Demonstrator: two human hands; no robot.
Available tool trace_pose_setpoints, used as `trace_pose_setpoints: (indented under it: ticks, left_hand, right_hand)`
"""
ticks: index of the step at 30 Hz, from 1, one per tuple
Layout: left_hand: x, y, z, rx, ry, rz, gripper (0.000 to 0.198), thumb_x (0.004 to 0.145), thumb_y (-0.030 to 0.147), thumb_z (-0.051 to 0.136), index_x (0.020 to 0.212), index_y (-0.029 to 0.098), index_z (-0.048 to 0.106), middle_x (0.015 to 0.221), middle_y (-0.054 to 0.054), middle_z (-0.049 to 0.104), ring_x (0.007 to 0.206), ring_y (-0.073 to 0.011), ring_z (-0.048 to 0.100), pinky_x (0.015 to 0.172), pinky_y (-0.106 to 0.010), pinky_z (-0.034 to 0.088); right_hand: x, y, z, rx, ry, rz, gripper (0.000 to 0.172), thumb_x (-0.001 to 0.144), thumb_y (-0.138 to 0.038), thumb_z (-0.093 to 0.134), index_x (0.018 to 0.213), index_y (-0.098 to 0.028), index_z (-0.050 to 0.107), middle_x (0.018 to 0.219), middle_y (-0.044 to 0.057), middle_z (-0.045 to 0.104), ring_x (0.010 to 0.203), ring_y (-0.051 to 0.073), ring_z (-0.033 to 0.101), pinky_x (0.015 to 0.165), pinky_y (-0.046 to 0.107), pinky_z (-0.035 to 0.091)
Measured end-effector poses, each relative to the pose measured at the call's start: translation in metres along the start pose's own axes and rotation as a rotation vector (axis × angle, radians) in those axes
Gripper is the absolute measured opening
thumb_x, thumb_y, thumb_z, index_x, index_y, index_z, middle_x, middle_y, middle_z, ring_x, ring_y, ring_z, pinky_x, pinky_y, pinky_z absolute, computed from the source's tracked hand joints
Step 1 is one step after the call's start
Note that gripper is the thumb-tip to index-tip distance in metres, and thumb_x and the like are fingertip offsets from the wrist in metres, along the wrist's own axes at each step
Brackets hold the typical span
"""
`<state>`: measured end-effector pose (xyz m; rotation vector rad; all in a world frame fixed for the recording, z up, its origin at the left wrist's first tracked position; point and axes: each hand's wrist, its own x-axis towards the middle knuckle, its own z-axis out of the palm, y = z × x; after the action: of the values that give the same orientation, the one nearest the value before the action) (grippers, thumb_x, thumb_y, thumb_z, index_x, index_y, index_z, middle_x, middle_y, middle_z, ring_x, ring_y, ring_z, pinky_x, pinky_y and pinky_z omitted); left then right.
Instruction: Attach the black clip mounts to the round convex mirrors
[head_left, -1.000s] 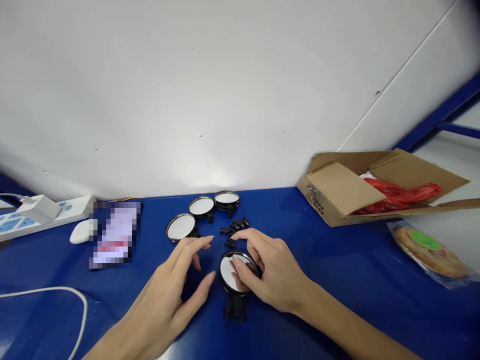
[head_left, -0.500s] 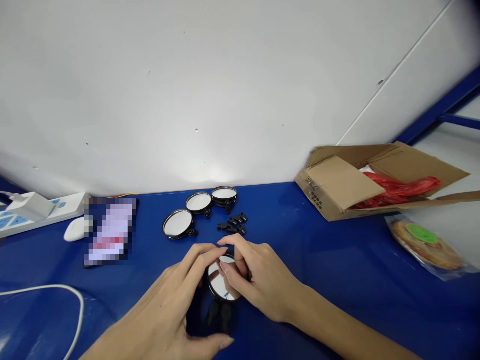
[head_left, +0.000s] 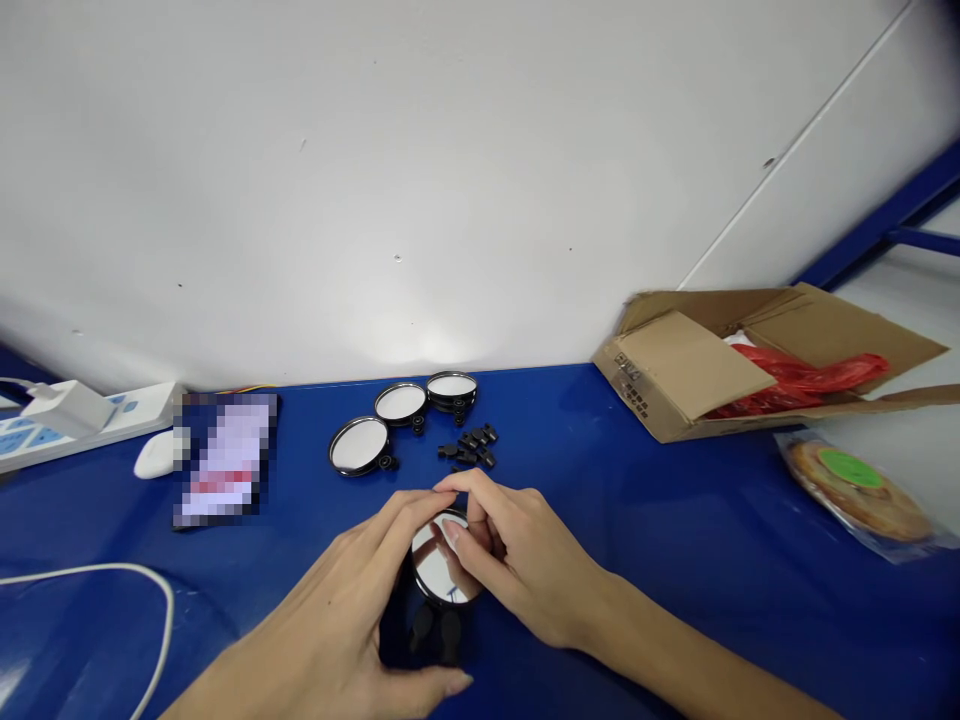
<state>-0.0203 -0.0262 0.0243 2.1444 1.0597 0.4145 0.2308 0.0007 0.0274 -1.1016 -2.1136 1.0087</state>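
A small round mirror (head_left: 441, 575) with a black rim is tilted between my two hands, close to the blue table. My right hand (head_left: 525, 560) grips its upper right side, thumb on the glass and the other fingers curled at the rim. Along the upper left rim lie the stretched fingers of my left hand (head_left: 352, 600); its thumb points away, lower down, apart from the mirror. Two dark rounded pieces (head_left: 450, 632) show just below the mirror, between my left thumb and fingers. Whether they are joined to it I cannot tell.
Three more round mirrors (head_left: 358, 446) with black mounts stand near the wall. Beside them lie several small black clips (head_left: 466, 453). A phone (head_left: 229, 455), white case (head_left: 156, 455), power strip (head_left: 142, 415) and cable (head_left: 166, 600) are left; a carton (head_left: 675, 370) and wrapped disc (head_left: 855, 490) right.
The mirror has turned slightly in my hands, so a little more of its glass shows on the left. Both hands keep nearly the same place, and the view has shifted a little.
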Motion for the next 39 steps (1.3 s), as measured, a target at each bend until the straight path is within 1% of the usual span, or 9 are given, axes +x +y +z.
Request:
trace_pose_setpoints:
  ticks: [8,12,15,17,20,26,33,36,39]
  left_hand:
    - [0.004,0.002,0.001,-0.062,0.062,0.032,0.116,0.081,0.025,0.095,0.169,0.047,0.024,0.162,-0.008,0.057,0.137,-0.0346,0.071,0.11,-0.052,0.066]
    - [0.005,0.003,0.0,-0.023,0.229,0.132,0.111,0.075,0.022,0.094,0.167,0.041,0.033,0.159,-0.01,0.056,0.142,-0.037,0.066,0.118,-0.054,0.061]
    - [0.007,0.004,-0.003,0.039,0.392,0.176,0.103,0.073,0.021,0.092,0.164,0.033,0.043,0.158,-0.014,0.055,0.147,-0.0392,0.061,0.118,-0.054,0.06]
    - [0.007,0.006,-0.005,0.1,0.525,0.181,0.097,0.075,0.025,0.093,0.161,0.028,0.048,0.153,-0.015,0.057,0.143,-0.0395,0.063,0.114,-0.053,0.062]
    - [0.007,0.008,-0.005,0.19,0.678,0.19,0.092,0.077,0.03,0.096,0.158,0.026,0.052,0.148,-0.016,0.059,0.14,-0.0406,0.064,0.112,-0.054,0.063]
    - [0.003,0.009,-0.001,0.215,0.66,0.157,0.093,0.08,0.035,0.099,0.161,0.037,0.052,0.154,-0.013,0.048,0.139,-0.0427,0.063,0.103,-0.05,0.066]
    - [0.001,0.007,0.0,-0.043,0.642,0.152,0.085,0.087,0.039,0.096,0.162,0.041,0.055,0.156,-0.012,0.048,0.144,-0.0419,0.059,0.116,-0.057,0.061]
    - [-0.001,0.013,0.004,-0.265,0.718,0.02,0.07,0.101,0.038,0.084,0.165,0.043,0.055,0.146,-0.008,0.062,0.129,-0.0318,0.071,0.106,-0.044,0.067]
    - [0.0,0.021,0.007,-0.383,0.74,-0.156,0.051,0.108,0.043,0.078,0.156,0.042,0.065,0.119,-0.001,0.076,0.107,-0.0226,0.077,0.091,-0.03,0.067]
  right_hand:
    - [-0.002,0.004,0.004,-0.033,0.038,-0.006,0.024,0.116,-0.03,0.054,0.139,-0.025,0.061,0.078,-0.008,0.068,0.063,0.013,0.066,0.066,0.029,0.048]
    - [-0.007,0.003,0.012,-0.036,0.295,0.038,0.03,0.115,-0.031,0.055,0.144,-0.027,0.055,0.087,-0.006,0.065,0.061,0.012,0.063,0.063,0.029,0.048]
    - [-0.011,-0.001,0.016,0.024,0.449,0.053,0.013,0.112,-0.033,0.059,0.122,-0.026,0.056,0.08,-0.007,0.057,0.057,0.012,0.055,0.056,0.028,0.043]
    - [-0.013,-0.006,0.016,0.043,0.43,0.041,0.015,0.112,-0.034,0.061,0.101,-0.026,0.053,0.074,-0.007,0.053,0.056,0.012,0.051,0.055,0.028,0.04]
    - [-0.012,-0.015,0.012,0.116,0.268,0.021,0.031,0.113,-0.035,0.059,0.085,-0.023,0.054,0.073,-0.004,0.058,0.06,0.012,0.052,0.058,0.028,0.039]
    - [-0.01,-0.029,0.008,0.462,-0.042,0.061,0.038,0.116,-0.048,0.055,0.092,-0.02,0.064,0.08,-0.001,0.058,0.067,0.013,0.052,0.061,0.027,0.043]
    - [-0.009,-0.025,0.006,0.579,-0.021,0.197,0.039,0.113,-0.051,0.062,0.089,-0.023,0.05,0.069,-0.007,0.047,0.054,0.009,0.046,0.05,0.023,0.035]
    - [-0.009,-0.025,0.005,0.477,0.041,0.124,0.038,0.115,-0.044,0.057,0.085,-0.022,0.051,0.074,-0.004,0.051,0.063,0.011,0.047,0.057,0.025,0.037]
    - [-0.009,-0.024,0.006,0.381,0.086,0.057,0.036,0.116,-0.039,0.054,0.085,-0.022,0.054,0.08,-0.002,0.055,0.069,0.013,0.049,0.062,0.027,0.041]
